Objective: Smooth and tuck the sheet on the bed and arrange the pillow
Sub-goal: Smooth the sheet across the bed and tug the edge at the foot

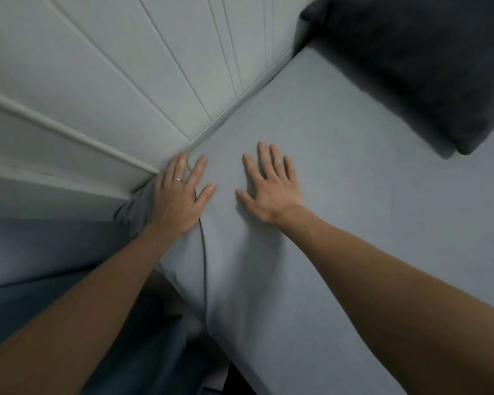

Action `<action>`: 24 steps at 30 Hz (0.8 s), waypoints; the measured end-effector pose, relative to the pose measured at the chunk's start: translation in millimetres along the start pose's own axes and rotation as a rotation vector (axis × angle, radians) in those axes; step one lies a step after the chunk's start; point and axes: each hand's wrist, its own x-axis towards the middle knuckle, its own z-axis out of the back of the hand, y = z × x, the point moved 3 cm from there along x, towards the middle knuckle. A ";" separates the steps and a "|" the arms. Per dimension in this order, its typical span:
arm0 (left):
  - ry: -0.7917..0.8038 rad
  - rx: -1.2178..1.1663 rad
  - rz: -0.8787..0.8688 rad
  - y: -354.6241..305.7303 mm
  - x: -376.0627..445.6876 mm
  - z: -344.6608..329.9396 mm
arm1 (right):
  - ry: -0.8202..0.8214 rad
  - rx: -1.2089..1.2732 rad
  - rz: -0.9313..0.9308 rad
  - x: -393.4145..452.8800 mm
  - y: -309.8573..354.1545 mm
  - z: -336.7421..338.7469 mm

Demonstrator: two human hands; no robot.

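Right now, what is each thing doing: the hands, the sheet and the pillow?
left hand: open, flat on the bed corner by the headboard.
right hand: open, fingers spread, pressing the sheet.
sheet: smooth on top, bunched at the corner.
pillow: dark, lying against the headboard.

The bed (340,252) under me wears a smooth grey sheet (354,172), drawn flat up to the white panelled headboard (126,67). A dark pillow (428,67) lies on it at the far right corner. My left hand (180,195) and right hand (271,183) lie flat, fingers spread, on the sheet near the corner.
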 end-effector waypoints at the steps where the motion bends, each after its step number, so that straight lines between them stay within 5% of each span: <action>1: 0.003 -0.007 0.033 11.4 -10.1 -1.0 | 0.023 -0.013 0.048 -1.0 14.6 -7.1; 11: -0.263 -0.365 0.358 50.5 -88.4 21.2 | 0.236 -0.060 0.269 -23.4 85.5 -29.6; 15: -0.443 -0.674 1.035 79.9 -134.2 13.7 | 0.114 -0.040 0.221 -27.3 97.7 -33.4; 17: -0.293 -1.094 1.308 97.8 -135.3 1.2 | 0.032 -0.019 0.208 -30.3 110.3 -37.6; 19: -0.126 -1.449 1.279 105.9 -126.2 -7.3 | -0.020 -0.007 0.252 -31.7 127.8 -43.5; 24: -0.311 -1.356 1.130 105.8 -124.8 -27.9 | -0.057 -0.066 0.382 -23.0 176.5 -57.2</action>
